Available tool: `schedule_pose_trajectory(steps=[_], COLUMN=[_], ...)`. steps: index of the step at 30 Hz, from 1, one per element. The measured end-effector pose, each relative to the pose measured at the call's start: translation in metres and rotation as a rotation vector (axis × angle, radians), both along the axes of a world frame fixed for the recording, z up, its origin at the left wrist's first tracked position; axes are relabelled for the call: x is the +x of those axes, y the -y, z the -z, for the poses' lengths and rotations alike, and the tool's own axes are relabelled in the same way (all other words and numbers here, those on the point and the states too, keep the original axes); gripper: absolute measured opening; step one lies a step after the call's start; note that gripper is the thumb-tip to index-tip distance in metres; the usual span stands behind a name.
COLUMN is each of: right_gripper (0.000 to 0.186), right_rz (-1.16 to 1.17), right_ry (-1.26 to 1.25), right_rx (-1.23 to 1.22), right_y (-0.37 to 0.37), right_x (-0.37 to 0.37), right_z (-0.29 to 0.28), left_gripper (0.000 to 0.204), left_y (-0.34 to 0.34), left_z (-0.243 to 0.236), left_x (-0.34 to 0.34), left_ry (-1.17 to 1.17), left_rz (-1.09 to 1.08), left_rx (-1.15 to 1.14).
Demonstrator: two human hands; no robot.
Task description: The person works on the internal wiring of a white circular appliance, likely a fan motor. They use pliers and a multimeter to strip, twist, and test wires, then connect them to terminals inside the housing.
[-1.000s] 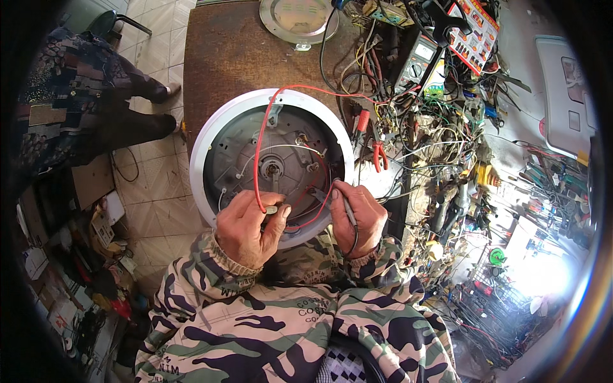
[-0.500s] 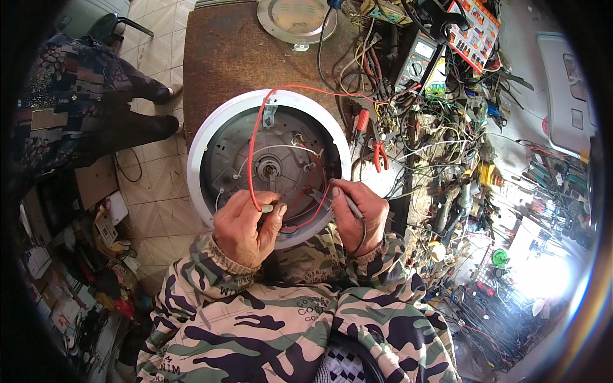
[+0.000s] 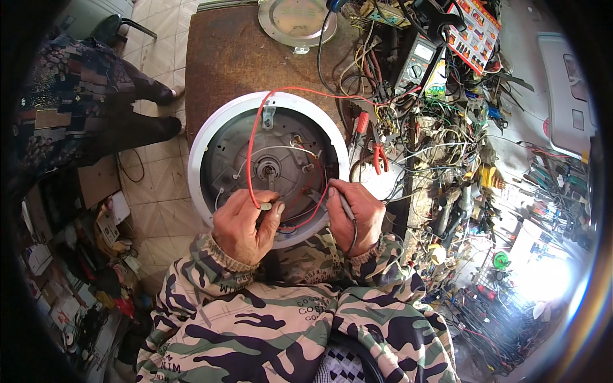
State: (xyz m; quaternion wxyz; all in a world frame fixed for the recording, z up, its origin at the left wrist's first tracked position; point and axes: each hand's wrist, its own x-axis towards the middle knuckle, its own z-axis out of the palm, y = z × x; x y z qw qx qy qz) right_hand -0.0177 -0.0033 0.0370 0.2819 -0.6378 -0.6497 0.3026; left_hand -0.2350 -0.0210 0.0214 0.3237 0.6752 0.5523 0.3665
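A round appliance body with a broad white rim lies open in front of me, its grey metal inside showing a central shaft and thin wires. Over the near left part of the rim, my left hand is closed on the end of a red test lead, where a small pale connector shows between thumb and finger. My right hand pinches a grey test probe with a dark cable. A thin red wire rises from the appliance to my right fingertips; what the probe's tip touches is hidden.
A multimeter leans among tangled wires at the upper right. Red-handled pliers and a red-handled tool lie right of the appliance. A round metal cover rests on the brown table. Another person stands at the left.
My right hand has shifted very slightly to the left with the probe. The left hand keeps its hold on the red test lead, almost unmoved.
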Motion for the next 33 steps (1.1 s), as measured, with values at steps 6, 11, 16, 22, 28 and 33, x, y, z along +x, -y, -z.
schedule_pose_trajectory(steps=[6,11,16,22,28,33], right_gripper=[0.017,0.016,0.016,0.016,0.018,0.018], right_rz=[-0.016,0.019,0.032,0.018,0.085,0.070], right_ry=[0.057,-0.014,-0.041,-0.058,-0.215,-0.268], right_rx=[0.018,-0.042,-0.040,-0.077,-0.263,-0.250], right_y=[-0.002,-0.006,-0.005,-0.009,-0.007,-0.003], right_x=[-0.002,-0.001,-0.001,0.000,0.010,0.017], right_z=[0.004,0.002,0.000,0.005,0.010,0.012], left_gripper=[0.014,0.014,0.014,0.013,0.014,0.014], left_y=[0.002,0.002,0.001,0.002,0.000,-0.001], left_z=[0.001,0.000,0.000,-0.001,0.000,0.000], left_x=[0.001,0.001,0.001,0.003,0.003,0.005], left_ry=[-0.001,-0.013,-0.019,-0.015,-0.025,-0.016], left_rz=[-0.022,-0.029,-0.030,-0.048,-0.044,-0.057], left_rx=[0.002,-0.005,-0.023,-0.029,-0.011,-0.024])
